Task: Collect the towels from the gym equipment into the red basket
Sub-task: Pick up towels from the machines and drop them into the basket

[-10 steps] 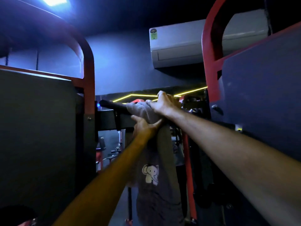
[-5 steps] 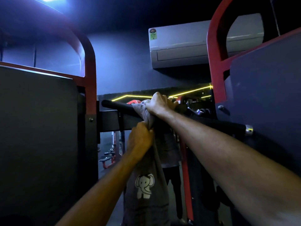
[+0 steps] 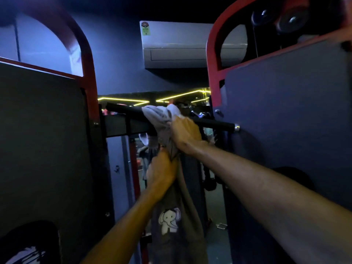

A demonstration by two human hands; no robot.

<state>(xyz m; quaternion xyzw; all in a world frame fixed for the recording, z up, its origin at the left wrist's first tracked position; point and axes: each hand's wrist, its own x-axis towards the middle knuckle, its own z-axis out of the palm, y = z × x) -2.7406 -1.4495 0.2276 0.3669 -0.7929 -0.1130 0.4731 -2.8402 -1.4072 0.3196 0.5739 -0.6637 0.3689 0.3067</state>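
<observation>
Grey towel [image 3: 167,221] draped over the black bar [image 3: 125,112] between the two red-framed machine panels, bunched on top of the bar and hanging well below it, elephant print facing out. Left hand [image 3: 162,172] below the bar, fingers curled round the hanging part. Right hand [image 3: 185,133] just under the bar, gripping the gathered cloth near the fold. Best bet from here – lift the bunched bit up and toward the body so it clears the bar instead of dragging down hard, since the far side could snag on the bar or the hardware behind it. Worth feeding the slack with the lower hand while the upper one peels the fold off. Red basket nowhere in view – drop-off spot unknown.
</observation>
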